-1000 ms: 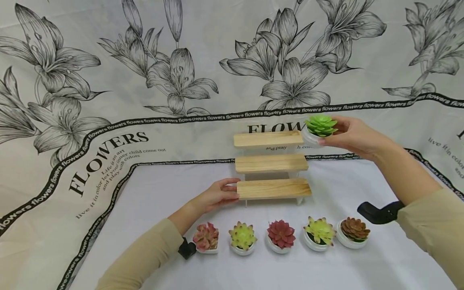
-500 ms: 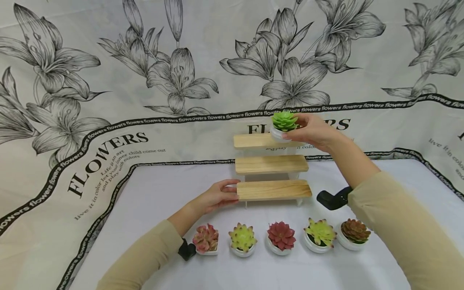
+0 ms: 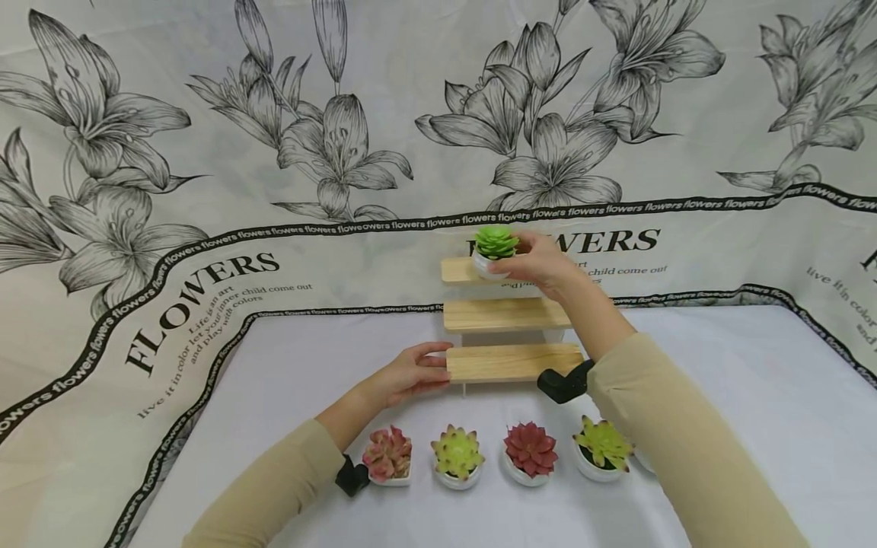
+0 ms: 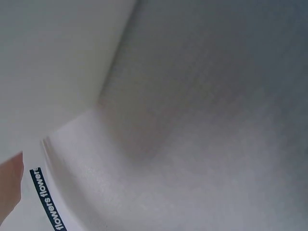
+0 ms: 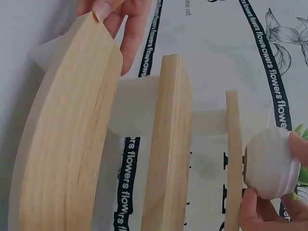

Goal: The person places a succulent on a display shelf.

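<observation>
Clamping green succulent point(image 3: 495, 242) in right grip point(image 3: 540, 263) at top shelf point(image 3: 455, 270), not yet let go — pinching bottom shelf point(image 3: 514, 364) with left grip point(image 3: 409, 373), leaving row of succulents point(image 3: 530, 450) unplaced on table point(image 3: 288, 358).

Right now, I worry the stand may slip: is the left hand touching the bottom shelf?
Touching: in the right wrist view, the left hand has its thumb on the bottom shelf.

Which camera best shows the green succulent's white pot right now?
The right wrist view: it shows the white pot large, its base facing the top board. The head view shows it smaller, partly covered by the right hand. The left wrist view doesn't show it.
</observation>
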